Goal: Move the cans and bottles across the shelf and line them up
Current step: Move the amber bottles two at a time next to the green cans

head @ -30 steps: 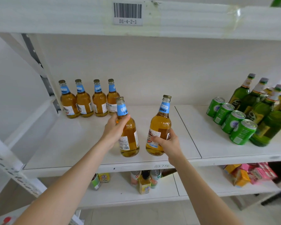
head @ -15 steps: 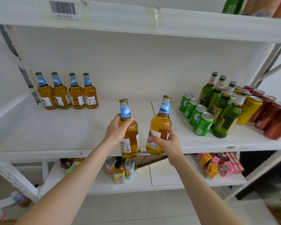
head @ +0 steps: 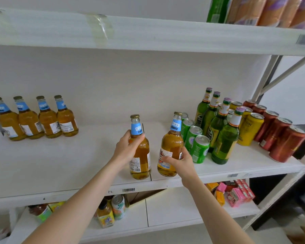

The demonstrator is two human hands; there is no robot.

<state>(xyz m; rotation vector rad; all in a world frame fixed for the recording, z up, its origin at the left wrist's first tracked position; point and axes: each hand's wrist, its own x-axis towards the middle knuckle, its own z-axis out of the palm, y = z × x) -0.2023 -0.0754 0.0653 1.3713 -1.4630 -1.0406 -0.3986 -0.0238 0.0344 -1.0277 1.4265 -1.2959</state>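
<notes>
Left hand (head: 126, 148) wraps the shoulder of one amber bottle (head: 140, 155); right hand (head: 179, 162) grips the lower body of a second bottle (head: 171, 148), both mid-shelf (head: 60, 164) near the front edge. Full glass: likely heavy, slick, breakable (label gives better friction). Hold low on the body, not the neck.
</notes>
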